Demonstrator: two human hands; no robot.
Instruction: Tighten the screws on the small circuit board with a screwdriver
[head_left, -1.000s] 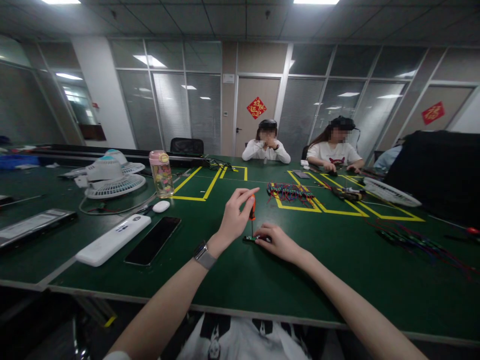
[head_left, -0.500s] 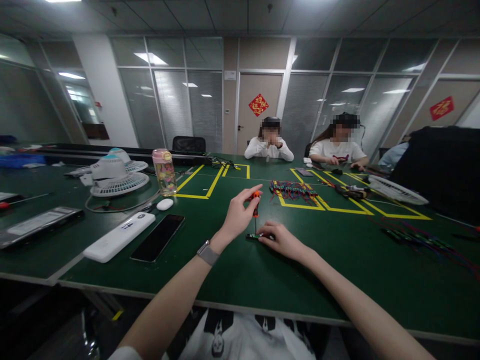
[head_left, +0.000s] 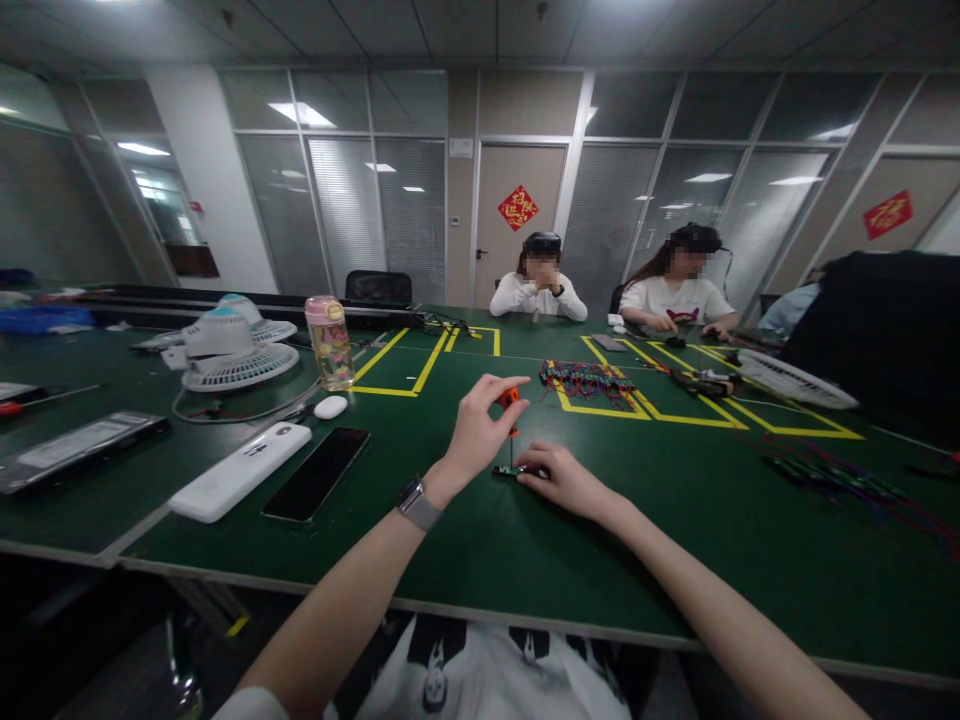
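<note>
An orange-handled screwdriver [head_left: 512,425] stands nearly upright, its shaft reaching down to a small green circuit board [head_left: 504,470] on the table. My left hand [head_left: 480,420] has its fingers and thumb around the top of the handle, the index finger stretched past it. With the fingertips of my right hand [head_left: 559,474], I hold the board's right end against the table; those fingers cover part of it. Whether the tip sits in a screw is too small to tell.
A black phone [head_left: 316,474], a white power bank [head_left: 241,470] and a white oval case [head_left: 330,407] lie to the left. Beyond stand a pink-lidded bottle [head_left: 330,345] and fan parts [head_left: 238,367]. Wired boards [head_left: 589,384] lie ahead; two people sit across the table.
The fingers of my left hand have shifted slightly on the screwdriver's handle, with thumb and index finger a little farther apart. My right hand and the circuit board stay in place.
</note>
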